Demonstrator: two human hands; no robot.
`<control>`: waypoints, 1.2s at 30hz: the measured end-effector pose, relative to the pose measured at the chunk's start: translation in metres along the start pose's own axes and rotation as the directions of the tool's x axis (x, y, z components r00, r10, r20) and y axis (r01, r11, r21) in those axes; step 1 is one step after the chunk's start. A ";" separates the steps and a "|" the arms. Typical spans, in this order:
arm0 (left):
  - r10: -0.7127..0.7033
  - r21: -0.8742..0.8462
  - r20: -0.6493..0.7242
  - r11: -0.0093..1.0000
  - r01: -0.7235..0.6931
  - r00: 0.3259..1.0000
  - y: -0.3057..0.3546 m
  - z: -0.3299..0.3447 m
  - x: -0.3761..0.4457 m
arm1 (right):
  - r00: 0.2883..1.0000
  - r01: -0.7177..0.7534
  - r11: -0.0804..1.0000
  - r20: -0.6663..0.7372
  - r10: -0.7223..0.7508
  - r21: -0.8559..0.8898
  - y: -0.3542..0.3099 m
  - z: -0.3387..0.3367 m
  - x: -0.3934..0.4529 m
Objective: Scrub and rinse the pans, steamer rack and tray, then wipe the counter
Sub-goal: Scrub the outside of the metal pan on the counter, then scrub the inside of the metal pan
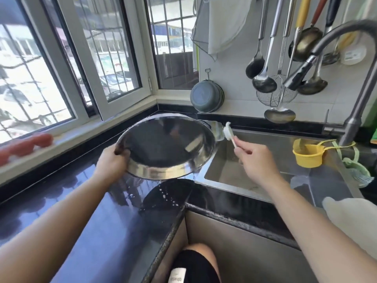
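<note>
The dark surface (85, 217) adjoins the sink (255, 160). The left hand (112, 162) grips the rim of the tilted pan (165, 148), held above the surface's edge beside the sink. The right hand's (257, 158) fingers are curled round the brush (229, 133) handle, its head near the pan's rim.

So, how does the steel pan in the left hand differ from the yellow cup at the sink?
The steel pan is wide, shallow and shiny grey; the yellow cup is small, deep and matt yellow. The pan is held tilted in the air by the left hand, over the counter edge, while the cup rests upright at the sink and nobody touches it. Both are round, open vessels.
</note>
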State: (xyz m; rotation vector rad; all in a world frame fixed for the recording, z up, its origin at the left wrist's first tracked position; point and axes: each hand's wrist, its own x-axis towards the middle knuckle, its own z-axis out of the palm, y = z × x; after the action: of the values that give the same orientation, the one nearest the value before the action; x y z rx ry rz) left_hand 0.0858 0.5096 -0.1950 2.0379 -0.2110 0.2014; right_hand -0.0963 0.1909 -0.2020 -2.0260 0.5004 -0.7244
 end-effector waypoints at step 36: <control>-0.114 0.246 -0.010 0.963 0.113 0.993 -0.106 0.022 0.021 | 0.673 0.550 0.641 0.738 0.040 -0.535 -0.062 0.107 0.046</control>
State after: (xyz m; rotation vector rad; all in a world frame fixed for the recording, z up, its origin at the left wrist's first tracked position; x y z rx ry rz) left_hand 0.1320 0.5373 -0.2915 2.2906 -0.0734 0.1580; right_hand 0.0128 0.2611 -0.1806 -2.9761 -0.0361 0.2234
